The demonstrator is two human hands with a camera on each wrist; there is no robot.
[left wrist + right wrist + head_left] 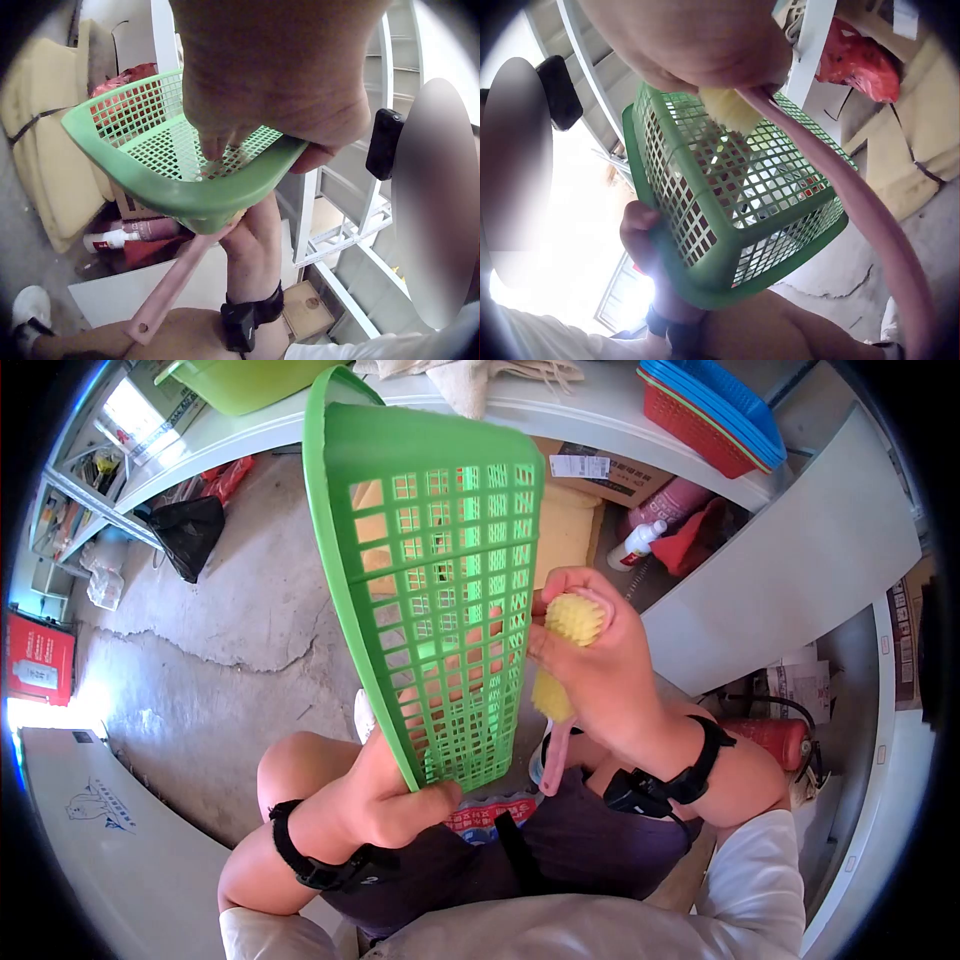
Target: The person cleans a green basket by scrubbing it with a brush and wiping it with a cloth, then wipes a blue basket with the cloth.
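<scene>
A green plastic basket [425, 440] with lattice walls is held tipped on its side over the lap. My left hand [395, 805] grips its rim at the lower edge, thumb outside and the other fingers inside, as the left wrist view also shows. My right hand [615, 670] holds a scrubbing brush [575, 618] with yellow bristles and a long pink handle [172, 285]. In the right wrist view the yellow bristles [731, 112] lie right at the basket's outer lattice. The handle sticks out below the hand, pointing down.
A white shelf [590, 415] runs across the front, bearing a light green tub [240, 382], cloths [470, 380] and stacked blue and red baskets [705, 420]. Beneath it stand a cardboard box [625, 480] and a white bottle [637, 545]. A red fire extinguisher [770, 740] is at right.
</scene>
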